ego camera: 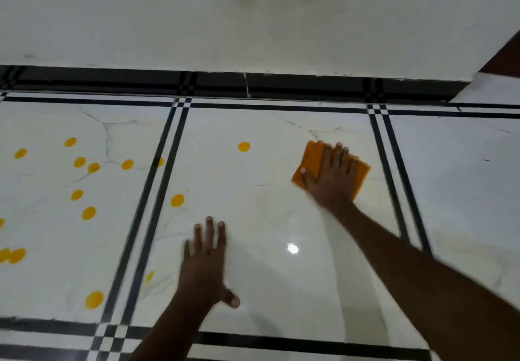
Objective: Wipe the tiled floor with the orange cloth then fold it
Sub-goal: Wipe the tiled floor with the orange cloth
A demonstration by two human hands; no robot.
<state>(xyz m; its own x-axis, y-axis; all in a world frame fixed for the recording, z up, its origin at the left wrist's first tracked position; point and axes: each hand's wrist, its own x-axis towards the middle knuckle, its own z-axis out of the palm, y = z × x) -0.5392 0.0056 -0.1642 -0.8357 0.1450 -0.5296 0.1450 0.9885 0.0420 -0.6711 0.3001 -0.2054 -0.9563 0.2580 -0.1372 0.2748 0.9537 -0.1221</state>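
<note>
White tiled floor [267, 220], black borders; right hand [332, 180] flat on orange cloth [311, 160]; left hand [205, 262] flat.

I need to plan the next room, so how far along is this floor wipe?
Early to midway. The right hand presses the orange cloth flat on the middle tile's far right, where no spots show. The left hand rests on the floor. Yellow spots remain, mostly on the left tile; the final folding is not yet done.

Both forearms bare, no sleeves; hands [206, 262] ungloved (edges motion-blurred), short nails.
</note>
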